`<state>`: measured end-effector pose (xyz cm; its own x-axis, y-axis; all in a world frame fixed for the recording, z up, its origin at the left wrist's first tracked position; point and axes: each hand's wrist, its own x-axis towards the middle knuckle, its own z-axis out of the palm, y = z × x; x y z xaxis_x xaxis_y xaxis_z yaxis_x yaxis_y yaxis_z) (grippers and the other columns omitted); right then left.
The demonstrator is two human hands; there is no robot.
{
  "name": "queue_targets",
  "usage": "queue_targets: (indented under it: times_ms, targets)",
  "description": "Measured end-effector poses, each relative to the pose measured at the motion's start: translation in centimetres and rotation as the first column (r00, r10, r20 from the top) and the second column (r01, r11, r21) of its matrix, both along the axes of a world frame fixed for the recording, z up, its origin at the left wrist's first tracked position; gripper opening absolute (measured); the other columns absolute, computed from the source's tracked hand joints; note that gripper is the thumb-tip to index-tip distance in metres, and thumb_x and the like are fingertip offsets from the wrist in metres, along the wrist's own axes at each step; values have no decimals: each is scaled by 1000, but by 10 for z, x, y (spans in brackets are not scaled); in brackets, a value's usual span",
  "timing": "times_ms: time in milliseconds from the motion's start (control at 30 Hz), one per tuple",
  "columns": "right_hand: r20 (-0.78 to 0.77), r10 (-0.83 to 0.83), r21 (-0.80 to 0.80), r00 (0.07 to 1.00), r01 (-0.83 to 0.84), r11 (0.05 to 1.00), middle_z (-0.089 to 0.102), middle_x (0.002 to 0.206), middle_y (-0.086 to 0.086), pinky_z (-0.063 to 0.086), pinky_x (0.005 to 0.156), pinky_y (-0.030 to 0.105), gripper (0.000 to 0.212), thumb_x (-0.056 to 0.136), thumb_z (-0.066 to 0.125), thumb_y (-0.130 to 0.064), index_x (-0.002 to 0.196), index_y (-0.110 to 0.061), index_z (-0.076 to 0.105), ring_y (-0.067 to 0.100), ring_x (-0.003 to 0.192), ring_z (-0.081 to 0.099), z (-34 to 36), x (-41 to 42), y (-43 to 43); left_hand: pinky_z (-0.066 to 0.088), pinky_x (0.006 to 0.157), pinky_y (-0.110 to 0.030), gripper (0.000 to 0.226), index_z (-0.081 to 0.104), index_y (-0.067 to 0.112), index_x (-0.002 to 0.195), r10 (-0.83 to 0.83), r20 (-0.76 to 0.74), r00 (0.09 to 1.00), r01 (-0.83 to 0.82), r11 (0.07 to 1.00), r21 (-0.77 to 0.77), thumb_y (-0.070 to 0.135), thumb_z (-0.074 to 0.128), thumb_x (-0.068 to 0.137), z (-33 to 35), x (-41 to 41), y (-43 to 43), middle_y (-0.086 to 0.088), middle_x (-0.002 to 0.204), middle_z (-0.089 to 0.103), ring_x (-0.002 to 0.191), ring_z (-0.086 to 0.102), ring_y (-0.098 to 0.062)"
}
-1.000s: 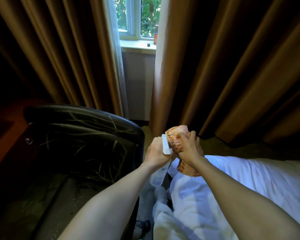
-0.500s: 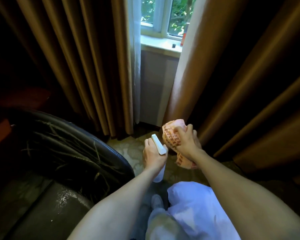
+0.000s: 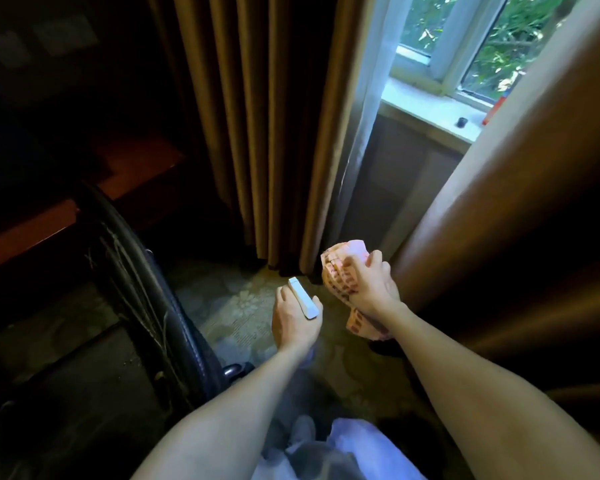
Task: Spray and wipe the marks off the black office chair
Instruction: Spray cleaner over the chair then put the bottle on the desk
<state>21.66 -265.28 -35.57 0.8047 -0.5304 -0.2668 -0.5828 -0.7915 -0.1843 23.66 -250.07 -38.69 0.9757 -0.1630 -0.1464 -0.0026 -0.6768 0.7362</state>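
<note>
The black office chair stands at the lower left, its backrest streaked with pale scratch-like marks and its dark seat below. My left hand is to the right of the chair, closed around a spray bottle whose white head sticks up above the fingers; the bottle body is mostly hidden. My right hand is beside it on the right, gripping a bunched pink and orange patterned cloth. Both hands are over the carpet, apart from the chair.
Brown curtains hang ahead and at the right, with a window and sill between them. A wooden desk edge lies at the left behind the chair. A white sheet shows at the bottom.
The view has swung to the left and down, so the chair now sits further left and the bed has dropped out of sight. My two hands have moved slightly apart, still holding bottle and cloth.
</note>
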Motion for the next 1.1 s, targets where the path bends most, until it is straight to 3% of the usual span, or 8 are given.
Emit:
queue_targets:
  times_ms: [200, 700, 967, 1100]
  targets:
    - [7, 126, 14, 992, -126, 992, 19, 140, 11, 53, 83, 35, 72, 80, 71, -20, 136, -28, 26, 27, 118, 33, -2, 28, -8, 36, 77, -22, 43, 46, 8, 117, 118, 17, 993, -118, 993, 30, 37, 60, 88, -3, 17, -2, -8, 114, 50, 103, 53, -21]
    - [47, 290, 39, 956, -292, 956, 23, 134, 10, 55, 80, 40, 68, 78, 70, -17, 133, -29, 31, 30, 116, 35, -26, 102, -24, 35, 72, -23, 45, 49, 6, 116, 285, 50, 957, -288, 955, 70, 39, 61, 87, -29, 64, -12, -10, 114, 52, 101, 55, -23]
    - [47, 486, 2, 873, -486, 874, 26, 129, 12, 54, 74, 43, 67, 77, 66, -13, 133, -26, 32, 34, 112, 37, -34, 195, -30, 35, 71, -27, 45, 50, 5, 114, 475, 5, 880, -474, 879, 44, 35, 65, 85, -43, 126, -21, -13, 113, 53, 101, 57, -29]
    - [34, 588, 2, 808, -588, 809, 26, 128, 12, 51, 71, 41, 68, 76, 65, -11, 133, -27, 33, 34, 110, 36, -30, 246, -31, 44, 75, -33, 47, 49, 6, 117, 553, -7, 833, -552, 833, 51, 36, 64, 85, -47, 163, -29, -13, 115, 53, 103, 56, -30]
